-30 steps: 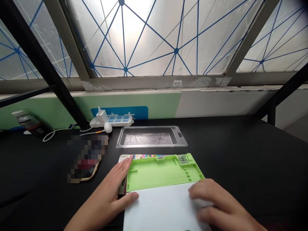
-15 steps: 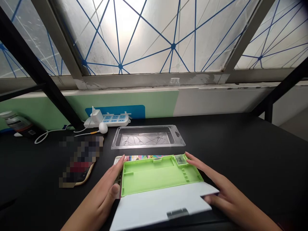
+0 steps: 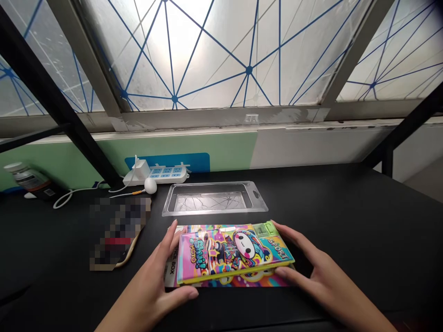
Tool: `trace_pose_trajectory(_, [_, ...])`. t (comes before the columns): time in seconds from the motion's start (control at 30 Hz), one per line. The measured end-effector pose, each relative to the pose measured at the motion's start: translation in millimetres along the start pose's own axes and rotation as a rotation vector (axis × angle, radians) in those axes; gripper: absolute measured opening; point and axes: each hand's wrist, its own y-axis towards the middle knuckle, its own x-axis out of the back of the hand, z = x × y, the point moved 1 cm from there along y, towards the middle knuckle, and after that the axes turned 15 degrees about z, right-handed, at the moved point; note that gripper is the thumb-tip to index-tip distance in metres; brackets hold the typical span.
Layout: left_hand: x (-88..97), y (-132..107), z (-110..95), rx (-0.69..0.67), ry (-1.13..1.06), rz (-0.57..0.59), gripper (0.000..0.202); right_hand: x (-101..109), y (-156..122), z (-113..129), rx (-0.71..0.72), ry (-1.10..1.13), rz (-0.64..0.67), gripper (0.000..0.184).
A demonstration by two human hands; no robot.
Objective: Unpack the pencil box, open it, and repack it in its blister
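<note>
A pencil box (image 3: 228,251) with a bright cartoon lid lies shut in front of me, lime green along its edge and at a small clear window. Under it is a printed card (image 3: 170,274) reading "PENCIL BOX" at the left. My right hand (image 3: 308,258) grips the box's right end, thumb at the front edge and fingers at the back corner. At the left end is my left hand (image 3: 161,272), fingers stretched along the card and box side. Its thumb sticks out in front of the box, spread from the fingers. The box's inside is hidden by the lid.
Behind the box a clear plastic tray (image 3: 214,212) lies on the black desk (image 3: 346,207). To the left is a blurred-out phone (image 3: 121,235). A white power strip (image 3: 168,174) with cables and a bottle (image 3: 31,180) stand by the wall. Black frame bars rise at both sides.
The white-lined lid has swung up and over, covering the green inside, so the printed face now shows. My left thumb has moved forward and right, out along the front edge.
</note>
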Motion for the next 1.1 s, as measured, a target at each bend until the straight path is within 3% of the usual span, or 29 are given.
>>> trace_pose_trajectory(0.07, [-0.9, 2.1, -2.0, 0.013, 0.042, -0.013, 0.105, -2.4, -1.7, -4.1, 0.042, -0.056, -0.022, 0.075])
trace_pose_trajectory(0.17, [-3.2, 4.1, -5.3, -0.031, 0.080, -0.059, 0.099, -6.6, -4.2, -5.6, 0.147, -0.106, -0.085, 0.060])
trace_pose_trajectory(0.3, [4.5, 11.4, -20.2, -0.092, 0.003, -0.178, 0.095, -2.0, 3.7, 9.4, 0.269, -0.108, -0.244, 0.047])
trace_pose_trajectory(0.43, [39.7, 40.2, -43.7, -0.108, -0.102, -0.360, 0.101, 23.2, 41.6, 34.5, 0.341, -0.073, -0.330, 0.048])
trace_pose_trajectory(0.53, [70.1, 70.5, -47.6, -0.090, -0.013, -0.340, 0.088, 39.9, 82.6, 43.8, 0.307, 0.018, -0.309, 0.050])
trace_pose_trajectory(0.63, [82.8, 91.9, -34.8, -0.064, 0.044, -0.321, 0.077, 39.9, 113.7, 38.8, 0.295, 0.090, -0.282, 0.053])
trace_pose_trajectory(0.83, [61.0, 96.0, -13.3, -0.059, 0.120, -0.263, 0.059, 18.9, 125.3, 14.1, 0.232, 0.053, -0.162, 0.055])
trace_pose_trajectory(1.1, [51.1, 96.2, -8.5, 0.093, 0.353, -0.194, 0.063, 19.7, 129.2, 2.6, 0.226, -0.110, -0.071, 0.046])
